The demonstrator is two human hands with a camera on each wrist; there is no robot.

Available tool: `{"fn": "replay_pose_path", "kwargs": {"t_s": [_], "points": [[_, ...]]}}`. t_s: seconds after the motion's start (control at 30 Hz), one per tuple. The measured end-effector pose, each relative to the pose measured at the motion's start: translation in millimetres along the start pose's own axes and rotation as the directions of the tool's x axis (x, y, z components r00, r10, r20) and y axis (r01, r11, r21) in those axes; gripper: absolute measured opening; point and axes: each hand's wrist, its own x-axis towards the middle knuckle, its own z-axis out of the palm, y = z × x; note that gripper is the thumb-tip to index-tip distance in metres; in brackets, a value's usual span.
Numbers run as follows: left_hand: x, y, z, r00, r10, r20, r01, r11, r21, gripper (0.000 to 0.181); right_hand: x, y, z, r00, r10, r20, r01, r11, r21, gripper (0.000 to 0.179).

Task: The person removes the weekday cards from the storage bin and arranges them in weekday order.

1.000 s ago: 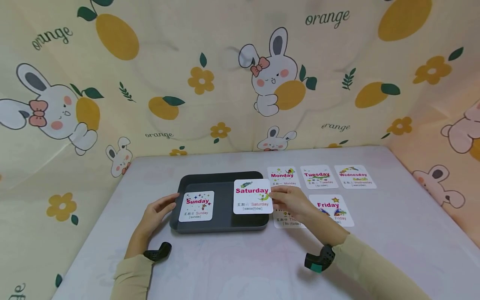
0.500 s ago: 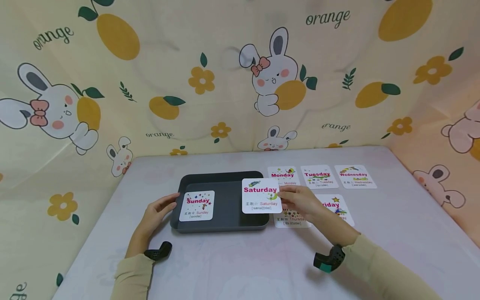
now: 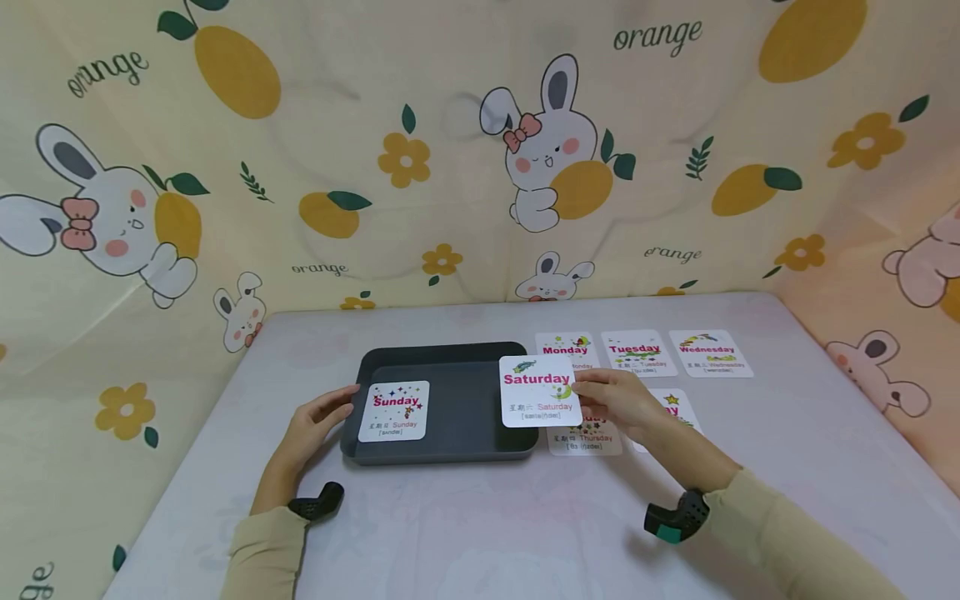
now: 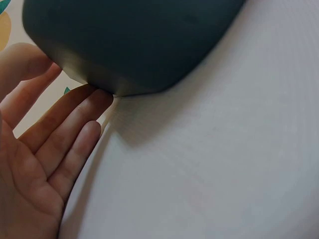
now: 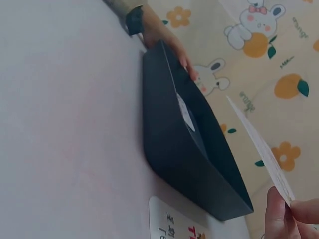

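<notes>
Between the fingers and thumb of my right hand (image 3: 621, 403) is the Saturday card (image 3: 540, 392), pinched at its right edge. It is held above the right end of the dark grey tray (image 3: 465, 450), and in the right wrist view the card (image 5: 264, 152) is seen nearly edge-on, clear of the tray. Inside the tray's left part lies the Sunday card (image 3: 393, 412). My left hand (image 3: 311, 429) touches the tray's left end; in the left wrist view its fairly straight fingers (image 4: 75, 117) rest against the tray wall (image 4: 124, 45).
Right of the tray lie the Monday card (image 3: 562, 343), Tuesday card (image 3: 637, 354) and Wednesday card (image 3: 710, 354) in a back row. In front are the Thursday card (image 3: 585, 442) and Friday card (image 3: 678, 407), both partly hidden. A patterned cloth (image 3: 450, 83) hangs behind the table.
My right hand has moved to the right with the Saturday card, from over the tray toward its right rim, covering more of the Friday card. The left hand and tray stay put.
</notes>
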Motion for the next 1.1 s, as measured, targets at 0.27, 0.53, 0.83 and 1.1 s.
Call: {"fn": "replay_pose_path", "kwargs": {"t_s": [0.27,0.53,0.83,1.1], "points": [[-0.2,-0.1,0.3,1.000,-0.006,0.002,0.006,1.000,0.007,0.047,-3.8,0.0,-11.8,1.000,-0.003,0.018,0.003,1.000,-0.030,0.047],[0.2,-0.6,-0.1,1.000,-0.014,-0.001,0.014,1.000,0.008,0.048,-5.7,2.4,-23.5,1.000,0.006,0.006,-0.006,0.998,-0.060,0.049],[0.7,-0.3,-0.7,0.999,-0.038,-0.009,0.038,0.998,0.050,0.047,-5.3,6.4,-36.3,0.999,0.009,0.036,-0.007,0.998,-0.062,0.053],[1.3,-0.2,0.4,0.998,-0.055,-0.009,0.055,0.998,0.041,0.049,-5.6,10.4,-47.5,0.999,0.021,0.030,-0.018,0.997,-0.074,0.054]]}}
